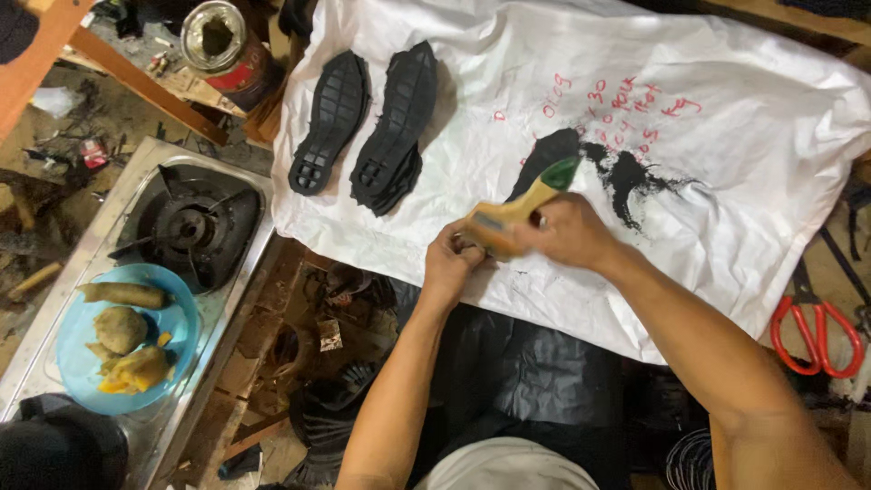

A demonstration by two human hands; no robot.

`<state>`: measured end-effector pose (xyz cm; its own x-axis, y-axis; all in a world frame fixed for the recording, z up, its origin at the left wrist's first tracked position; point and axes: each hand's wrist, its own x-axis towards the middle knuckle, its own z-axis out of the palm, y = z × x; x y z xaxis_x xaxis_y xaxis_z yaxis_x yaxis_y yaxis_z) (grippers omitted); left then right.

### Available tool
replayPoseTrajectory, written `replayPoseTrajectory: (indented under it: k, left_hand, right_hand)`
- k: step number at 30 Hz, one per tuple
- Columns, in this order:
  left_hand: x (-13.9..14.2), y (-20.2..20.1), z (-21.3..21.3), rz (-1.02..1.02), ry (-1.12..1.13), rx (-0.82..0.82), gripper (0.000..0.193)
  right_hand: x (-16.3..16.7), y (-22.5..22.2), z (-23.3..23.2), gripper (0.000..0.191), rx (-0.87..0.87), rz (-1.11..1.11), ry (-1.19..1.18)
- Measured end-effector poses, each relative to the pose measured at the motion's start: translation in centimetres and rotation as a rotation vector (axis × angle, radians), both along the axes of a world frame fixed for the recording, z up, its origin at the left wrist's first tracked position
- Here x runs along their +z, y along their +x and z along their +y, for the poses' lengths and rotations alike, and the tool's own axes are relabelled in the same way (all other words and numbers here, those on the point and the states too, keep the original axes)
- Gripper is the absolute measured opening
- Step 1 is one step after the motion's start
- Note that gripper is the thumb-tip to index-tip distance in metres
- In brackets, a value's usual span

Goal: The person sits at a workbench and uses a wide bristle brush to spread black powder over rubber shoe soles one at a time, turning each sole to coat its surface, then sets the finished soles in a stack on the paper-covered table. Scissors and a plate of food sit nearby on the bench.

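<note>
Just right of the frame's middle, the right hand (572, 231) is wrapped around a wooden brush (517, 210); the left hand (451, 260) pinches its lower end. The brush looks light and stiff, best held mid-handle. Black soles (363, 122) lie on a white sheet (726, 181).

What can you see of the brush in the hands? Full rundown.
The brush has a pale wooden handle with a green tip that points up and to the right. It lies tilted over the white sheet. The right hand grips the handle; the left hand pinches the lower end, hiding the bristles. A black shoe sole lies on the sheet just behind it.
</note>
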<state>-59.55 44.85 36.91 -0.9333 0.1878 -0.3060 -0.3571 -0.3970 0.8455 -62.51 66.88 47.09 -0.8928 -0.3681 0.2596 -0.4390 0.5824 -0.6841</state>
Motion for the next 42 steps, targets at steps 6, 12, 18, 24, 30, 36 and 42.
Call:
replayPoseTrajectory:
  k: [6, 12, 18, 24, 30, 36, 42]
  left_hand:
    - [1.3, 0.7, -1.9, 0.061, -0.122, -0.029, 0.046]
    - [0.9, 1.3, -2.8, -0.037, -0.022, -0.045, 0.043]
    - [0.5, 0.3, -2.2, -0.048, 0.029, -0.037, 0.041]
    - [0.1, -0.8, -1.5, -0.020, 0.025, -0.023, 0.037]
    - [-0.2, -0.5, -1.1, 0.035, 0.029, -0.047, 0.032]
    - [-0.5, -0.5, -1.2, 0.031, -0.086, -0.022, 0.038]
    - [1.6, 0.4, -1.5, 0.097, -0.151, -0.035, 0.042]
  right_hand:
    - [-0.4, -2.8, 3.5, 0.025, -0.506, 0.237, 0.226]
    - [0.2, -4.6, 4.7, 0.031, -0.471, -0.002, 0.276]
    - [1.4, -0.6, 1.3, 0.029, -0.233, 0.146, 0.055]
    - [3.1, 2.9, 0.6, 0.024, -0.091, 0.189, 0.479]
    - [3.8, 2.2, -0.1, 0.033, 0.067, 0.119, 0.176]
    - [1.5, -0.5, 1.5, 0.028, -0.077, 0.334, 0.139]
    - [0.6, -4.9, 4.9, 0.034, -0.509, 0.063, 0.247]
